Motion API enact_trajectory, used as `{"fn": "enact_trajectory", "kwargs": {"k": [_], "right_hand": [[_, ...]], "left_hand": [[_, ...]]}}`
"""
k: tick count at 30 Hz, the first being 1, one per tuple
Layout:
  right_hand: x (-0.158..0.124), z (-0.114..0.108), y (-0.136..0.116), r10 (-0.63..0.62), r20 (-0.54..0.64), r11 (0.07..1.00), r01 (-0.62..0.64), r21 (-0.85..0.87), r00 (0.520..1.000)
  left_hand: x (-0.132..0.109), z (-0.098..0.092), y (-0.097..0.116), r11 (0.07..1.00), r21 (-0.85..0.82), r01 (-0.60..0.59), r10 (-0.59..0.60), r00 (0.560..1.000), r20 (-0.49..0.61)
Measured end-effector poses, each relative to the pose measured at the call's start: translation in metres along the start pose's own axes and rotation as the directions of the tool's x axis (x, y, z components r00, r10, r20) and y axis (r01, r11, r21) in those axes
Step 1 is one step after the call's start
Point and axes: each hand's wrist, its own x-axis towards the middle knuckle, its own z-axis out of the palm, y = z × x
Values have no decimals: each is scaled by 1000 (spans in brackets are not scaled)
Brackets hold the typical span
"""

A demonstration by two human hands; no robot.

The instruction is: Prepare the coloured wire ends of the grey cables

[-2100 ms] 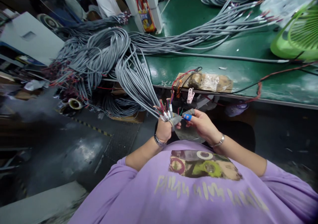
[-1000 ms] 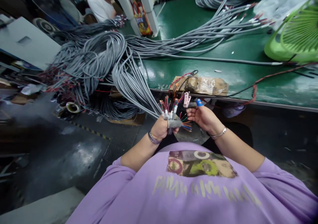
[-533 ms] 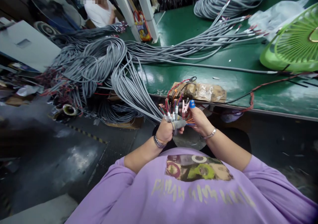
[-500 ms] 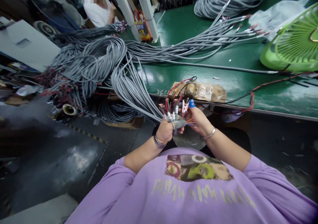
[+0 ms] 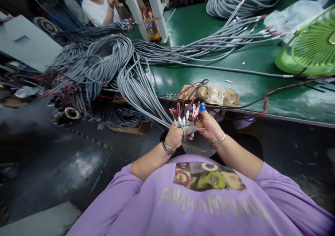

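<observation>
Bunching gray multicore cables point(image 5: 151, 105) in a clenched left hand point(image 5: 175, 136), presumably to keep the white-banded ends point(image 5: 180, 120) together and upright, just off the front edge of the bench point(image 5: 172, 84). Pinching a pink spring clip point(image 5: 195, 111) between thumb and fingers of the right hand point(image 5: 211, 127), close to the splayed orange wires point(image 5: 201, 126), apparently for a short reach. Beyond, along the front edge, a taped brown board point(image 5: 231, 97). Farther back, slack heaped toward the left end, likely to spare the fist the weight; toward the right end, a green fan point(image 5: 294, 63). Near the far edge, a coil of gray cable point(image 5: 225, 2); beyond the heap, a co-worker point(image 5: 94, 12) in white.
</observation>
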Motion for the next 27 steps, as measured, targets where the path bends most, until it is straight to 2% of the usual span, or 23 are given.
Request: {"fn": "enact_trajectory", "kwargs": {"k": [4,8,14,18,24,27], "right_hand": [[1,-4,-1,30,-30,999,-30,18,999],[-1,-6,-4,42,-10,999,-42,-7,999],[-6,-3,-10,2,-62,999,-5,-46,998],[-5,-2,-8,-69,-94,995,61,-81,993],[-3,2,-9,-111,-172,991,97,-88,979],[-4,3,-11,-119,-173,991,106,-78,978]], "left_hand": [[0,-2,-2,1000,-4,-10,10,1000,26],[-8,-3,-3,1000,-19,-13,13,999,32],[-22,0,-6,995,-52,-91,86,993,-85],[-20,4,-7,991,-50,-127,118,981,-151],[-12,8,-5,994,-29,-107,101,983,-156],[-10,8,-6,994,-27,-104,99,985,-144]]}}
